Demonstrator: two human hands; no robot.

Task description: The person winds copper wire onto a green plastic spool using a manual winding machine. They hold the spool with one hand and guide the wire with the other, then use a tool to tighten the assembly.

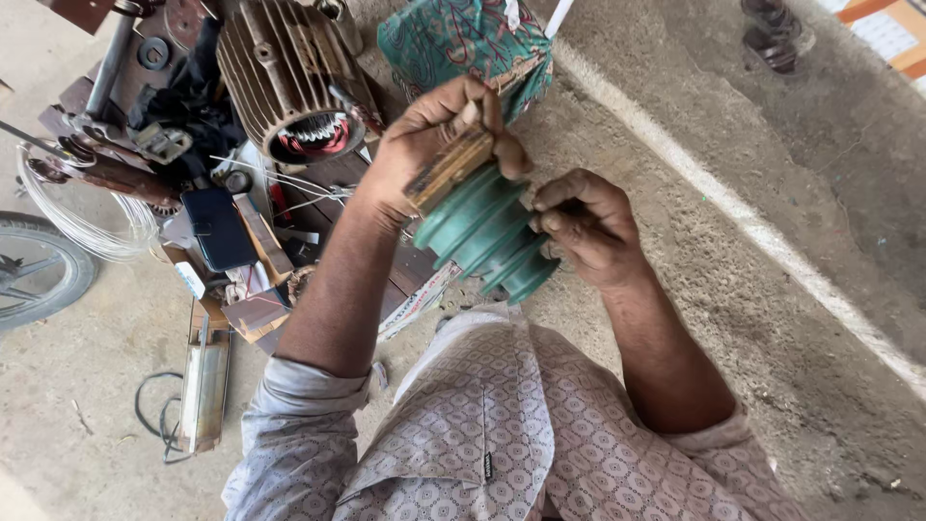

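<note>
The left hand (424, 145) is closed on a flat wooden block (449, 171), pressed against the upper end of a green grooved pulley (482, 232). The right hand (584, 227), fingers curled, grips the pulley's other side, holding it off the floor. Beyond the left hand lies a finned motor housing (285, 72), windings exposed, still open.

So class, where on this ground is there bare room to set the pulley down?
Bare concrete lies right of the right hand, across the pale painted line. Another patch sits below the tyre. It is crowded around the finned motor housing, phone and wire coil.
</note>
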